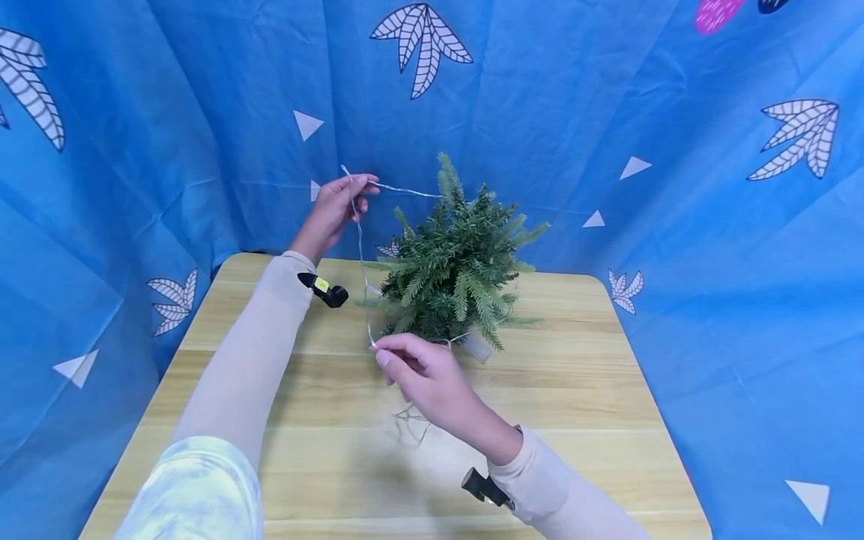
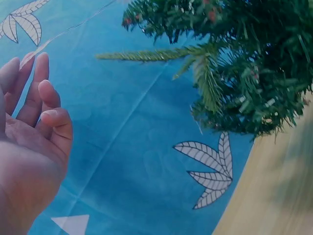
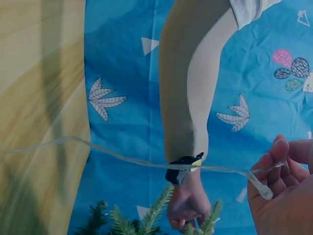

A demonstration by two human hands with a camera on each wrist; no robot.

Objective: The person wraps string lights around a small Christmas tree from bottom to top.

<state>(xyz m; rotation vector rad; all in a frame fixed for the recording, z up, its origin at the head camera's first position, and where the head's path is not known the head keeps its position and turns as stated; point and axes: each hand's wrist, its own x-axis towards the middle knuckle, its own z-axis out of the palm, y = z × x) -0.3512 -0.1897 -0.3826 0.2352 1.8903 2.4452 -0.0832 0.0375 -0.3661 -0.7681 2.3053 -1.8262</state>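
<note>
A small artificial Christmas tree (image 1: 459, 262) stands toward the back of the table, and a thin clear string light (image 1: 405, 189) runs from its upper part to the left hand (image 1: 337, 210). Thumb and fingertips of that hand pinch the string at the tree's upper left. From there the string hangs down in front of the tree's left side to the right hand (image 1: 428, 379), which pinches it between thumb and finger. In the right wrist view, a clear bulb end (image 3: 264, 190) sticks out beside the right hand's fingers. The tree's base is mostly hidden.
The wooden table (image 1: 574, 420) has rounded back corners. A blue curtain (image 1: 553, 97) with leaf prints hangs close behind and at both sides. A pale tag (image 1: 477, 346) shows below the tree's branches. Thin loops of wire (image 1: 409, 424) appear below the right hand.
</note>
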